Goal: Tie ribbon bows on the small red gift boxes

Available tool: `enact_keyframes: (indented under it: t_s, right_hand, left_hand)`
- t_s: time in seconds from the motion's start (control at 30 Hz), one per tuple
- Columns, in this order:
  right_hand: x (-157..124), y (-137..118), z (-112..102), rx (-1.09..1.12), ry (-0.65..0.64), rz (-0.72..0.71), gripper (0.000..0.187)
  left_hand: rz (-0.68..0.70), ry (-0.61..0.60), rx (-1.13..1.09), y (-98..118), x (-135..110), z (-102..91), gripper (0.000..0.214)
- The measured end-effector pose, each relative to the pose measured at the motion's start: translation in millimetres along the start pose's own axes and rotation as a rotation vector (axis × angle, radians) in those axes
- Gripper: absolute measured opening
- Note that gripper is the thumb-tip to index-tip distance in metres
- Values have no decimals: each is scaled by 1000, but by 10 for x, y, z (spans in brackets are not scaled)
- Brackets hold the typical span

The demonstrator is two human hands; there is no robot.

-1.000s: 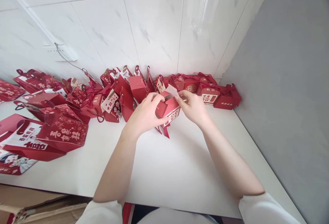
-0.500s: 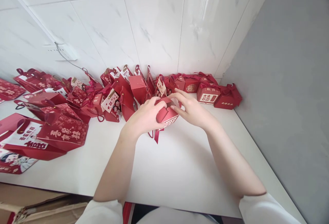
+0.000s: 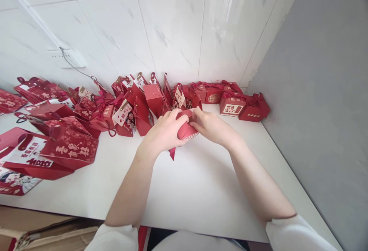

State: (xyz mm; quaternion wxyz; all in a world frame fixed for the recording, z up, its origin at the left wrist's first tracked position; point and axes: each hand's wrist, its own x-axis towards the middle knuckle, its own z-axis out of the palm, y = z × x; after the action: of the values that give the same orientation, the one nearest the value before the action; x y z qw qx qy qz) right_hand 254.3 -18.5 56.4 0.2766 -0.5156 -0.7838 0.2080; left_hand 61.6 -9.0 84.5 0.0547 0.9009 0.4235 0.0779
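Observation:
A small red gift box [image 3: 187,129] is held between my two hands above the white tabletop [image 3: 195,189]. My left hand [image 3: 165,130] wraps round its left side, fingers over the top and thumb along the near face. My right hand [image 3: 209,125] closes on the top right edge, with fingertips pinched at the top flaps. The box's near face, with a white printed panel, is mostly turned down and out of sight. Below my left hand hangs a red ribbon end [image 3: 172,154]. My fingers partly cover the flaps.
Finished-looking red boxes with ribbon bows [image 3: 232,103] line the tiled wall at the back right. Several red gift bags [image 3: 125,118] crowd the back and left, with larger bags [image 3: 69,145] nearer on the left. A grey panel [image 3: 316,101] bounds the right. Cardboard [image 3: 43,224] lies below the front edge.
My right hand's fingers have drawn in from spread over the box to pinched at its top edge. The top flaps look more closed, and the near face is tipped further down.

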Motion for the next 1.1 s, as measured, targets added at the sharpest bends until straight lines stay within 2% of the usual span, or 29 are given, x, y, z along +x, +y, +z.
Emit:
enact_keyframes:
  t_s: [0.13, 0.2, 0.3, 0.37, 0.47, 0.57, 0.77, 0.9, 1.1]
  right_hand:
    - [6, -23, 7, -80, 34, 21, 17]
    - [-1, -43, -7, -82, 70, -13, 29]
    - [-17, -66, -60, 55, 149, -128, 57]
    - [-22, -70, -104, 225, 189, -180, 65]
    - [-16, -55, -163, 494, 209, -169, 45]
    - [-11, -38, -212, 607, 192, -158, 37]
    - [-81, -42, -336, 550, 67, -358, 30]
    - [-141, -55, -405, 477, 60, -515, 28]
    - [-209, -117, -431, 396, 29, -652, 33]
  left_hand:
    - [19, 10, 13, 20, 7, 12, 28]
    - [31, 20, 22, 14, 13, 14, 31]
    - [44, 45, -1, -23, 8, -11, 39]
    - [64, 75, -26, -54, -11, -50, 44]
    - [114, 113, -61, -67, -61, -129, 44]
    - [171, 121, -86, -11, -122, -206, 39]
    - [259, 63, -136, 192, -252, -306, 42]
    - [300, 57, -140, 275, -345, -358, 40]
    - [367, 67, -146, 359, -454, -427, 34]
